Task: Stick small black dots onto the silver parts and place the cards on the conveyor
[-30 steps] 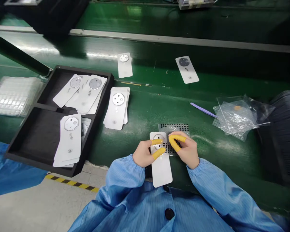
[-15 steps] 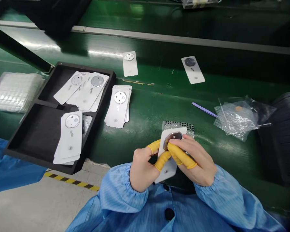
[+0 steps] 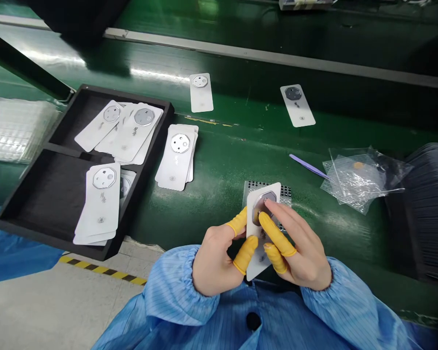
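My left hand [image 3: 222, 257], with yellow finger cots, pinches a white panel [image 3: 253, 265] by its left edge, tilted in front of me. The panel carries a shiny octagonal ring near its top. My right hand [image 3: 295, 240] has its fingers apart, two fingertips touching the octagon and the thumb off the panel. Beneath the panel lies a clear sheet [image 3: 286, 190] with rows of small black dots. A stack of white panels [image 3: 173, 167] is on the green table to the left.
A black two-compartment tray [image 3: 40, 194] holding panels is at left, beside clear plastic trays [image 3: 18, 129]. Two single panels [image 3: 202, 99] [image 3: 299, 109] lie farther back. Purple tweezers [image 3: 308, 166], clear film pieces [image 3: 361, 187] and a dark stack [image 3: 428, 209] are right.
The held panel now stands steeper. My right thumb and fingers have spread apart, showing more of the octagon. The camera view has shifted slightly.
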### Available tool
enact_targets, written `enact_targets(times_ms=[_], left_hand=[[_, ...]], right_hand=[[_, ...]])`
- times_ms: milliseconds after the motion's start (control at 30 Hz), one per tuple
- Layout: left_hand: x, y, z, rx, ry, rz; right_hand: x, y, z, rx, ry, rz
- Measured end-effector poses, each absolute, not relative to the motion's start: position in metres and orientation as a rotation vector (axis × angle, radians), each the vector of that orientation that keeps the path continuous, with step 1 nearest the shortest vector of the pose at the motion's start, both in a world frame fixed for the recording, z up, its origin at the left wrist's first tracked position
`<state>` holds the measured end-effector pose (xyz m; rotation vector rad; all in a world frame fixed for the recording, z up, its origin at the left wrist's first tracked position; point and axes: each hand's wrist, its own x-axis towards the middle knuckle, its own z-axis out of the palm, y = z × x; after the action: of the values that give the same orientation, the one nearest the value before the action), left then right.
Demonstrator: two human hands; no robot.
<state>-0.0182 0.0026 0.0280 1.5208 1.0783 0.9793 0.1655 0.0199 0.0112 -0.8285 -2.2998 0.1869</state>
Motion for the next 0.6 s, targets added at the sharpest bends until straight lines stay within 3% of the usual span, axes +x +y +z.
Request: enact_targets(times_ms=[367, 600], left_hand=[[-0.012, 0.001, 0.027, 1.684, 1.209, 1.073], [-0.011, 0.004, 0.011, 1.433, 1.189, 1.003]], right_hand=[[0.156, 0.015, 0.010, -0.946, -2.288, 0.135], [0.151, 0.012, -0.013, -0.989, -2.177, 0.494]])
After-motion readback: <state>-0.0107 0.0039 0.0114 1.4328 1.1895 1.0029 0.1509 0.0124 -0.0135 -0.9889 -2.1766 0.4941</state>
